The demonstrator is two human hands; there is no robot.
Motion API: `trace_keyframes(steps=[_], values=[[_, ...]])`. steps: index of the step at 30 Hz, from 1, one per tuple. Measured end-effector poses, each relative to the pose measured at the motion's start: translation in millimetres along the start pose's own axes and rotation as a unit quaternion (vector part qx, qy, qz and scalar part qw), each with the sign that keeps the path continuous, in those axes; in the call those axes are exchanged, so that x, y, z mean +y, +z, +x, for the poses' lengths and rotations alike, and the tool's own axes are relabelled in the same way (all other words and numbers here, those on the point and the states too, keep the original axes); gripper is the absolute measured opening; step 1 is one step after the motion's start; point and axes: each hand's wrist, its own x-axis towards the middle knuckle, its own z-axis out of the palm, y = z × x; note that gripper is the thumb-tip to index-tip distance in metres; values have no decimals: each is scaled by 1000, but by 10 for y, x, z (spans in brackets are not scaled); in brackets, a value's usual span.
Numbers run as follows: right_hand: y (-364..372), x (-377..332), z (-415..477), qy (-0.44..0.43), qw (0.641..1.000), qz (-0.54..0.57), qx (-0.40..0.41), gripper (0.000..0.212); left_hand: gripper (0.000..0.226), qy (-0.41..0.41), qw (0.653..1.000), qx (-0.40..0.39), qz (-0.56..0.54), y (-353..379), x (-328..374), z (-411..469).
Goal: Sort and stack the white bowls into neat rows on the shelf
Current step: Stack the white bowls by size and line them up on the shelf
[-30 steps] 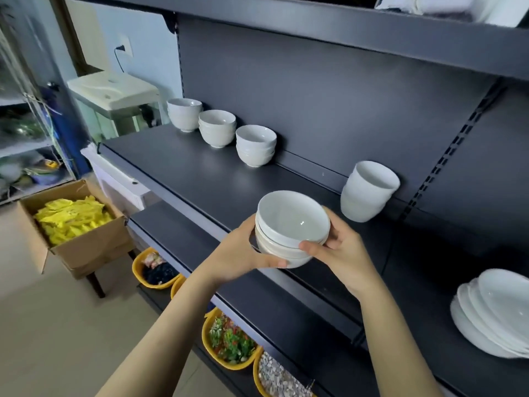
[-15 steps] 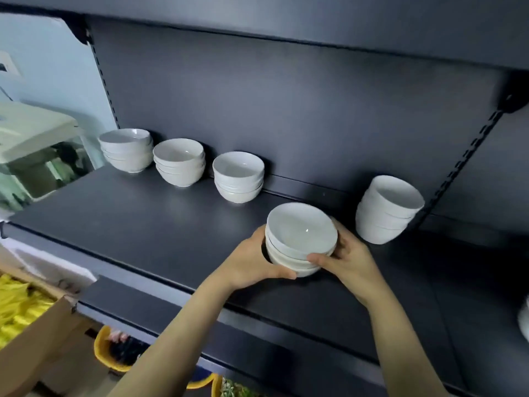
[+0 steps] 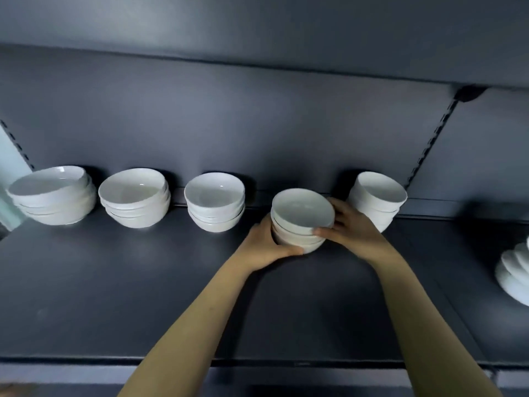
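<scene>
Where the dark matte shelf point(image 3: 114, 296) meets its flat back panel point(image 3: 229, 124), a held stack point(image 3: 300, 222) of glossy, round white bowls, several nested, is gripped from both sides. The left hand point(image 3: 264, 246) is cupped round the stack's lower left wall, with the thumb laid along the front of the base. The right hand point(image 3: 352, 230) is curled against the right side, thumb pressed just under the top rim, fingers wrapped behind. Both bare forearms are stretched forward. Whether the base touches the shelf cannot be told.

Left of the held stack, three upright stacks of the same smooth bowls are lined along the panel: a near stack point(image 3: 214, 206), a middle stack point(image 3: 134, 196) and a far stack point(image 3: 53, 194), all blurred at the edges. Just right of the held stack, behind the right hand, a tilted stack point(image 3: 375, 200) is seen. Well right of it, shallow white plates point(image 3: 515, 273) are overlapped and cut off by the frame edge.
</scene>
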Motion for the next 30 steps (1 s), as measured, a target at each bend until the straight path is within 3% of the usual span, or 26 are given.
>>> trace_keyframes(steps=[4, 12, 21, 30], values=[[1, -28, 154, -5, 1000, -16, -8, 64, 105, -10, 1000, -18, -3, -75, -45, 171], [-33, -34, 431, 20, 999, -31, -28, 70, 96, 0, 999, -33, -9, -183, -32, 369], [-89, -150, 478, 50, 996, -22, -67, 75, 100, 12, 999, -37, -16, -200, -32, 394], [-126, -253, 365, 47, 996, -60, -47, 45, 122, -32, 996, -50, 64, -280, 210, 131]])
